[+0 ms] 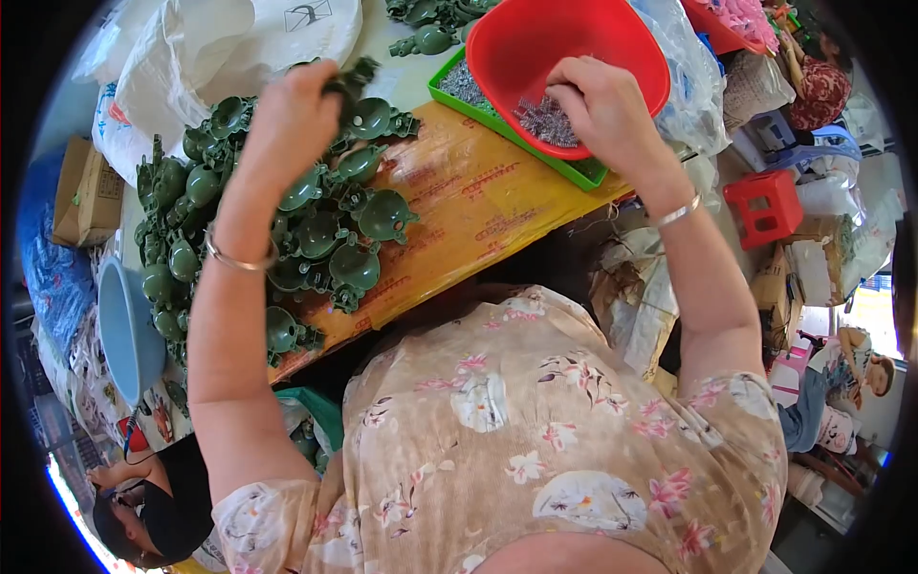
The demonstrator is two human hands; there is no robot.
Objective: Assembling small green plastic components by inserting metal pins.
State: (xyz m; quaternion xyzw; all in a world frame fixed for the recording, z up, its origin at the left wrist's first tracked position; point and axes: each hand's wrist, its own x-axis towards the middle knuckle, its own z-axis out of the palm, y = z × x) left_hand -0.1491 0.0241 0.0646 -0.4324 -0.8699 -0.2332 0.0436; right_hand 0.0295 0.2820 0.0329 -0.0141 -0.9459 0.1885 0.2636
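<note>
My left hand (295, 120) is closed on a dark green plastic part (358, 80), blurred by motion, above a heap of similar parts. Many parts in the heap have round, hollow green cups (355, 264); they lie on the table to the left. Over on the right, my right hand (610, 113) dips into a red plastic basin (574, 29), thumb and fingers pinched together. Small silver metal pieces (541, 124) are piled at the near side of the basin. Whatever sits between those fingertips is too small to make out.
The basin rests tilted on a green tray (585, 174) holding more silver pieces. Yellow sheeting (449, 182) covers the near table edge. White sacks (239, 48) stand far left, a blue tub (129, 330) left. A red stool (762, 208) and other people are around.
</note>
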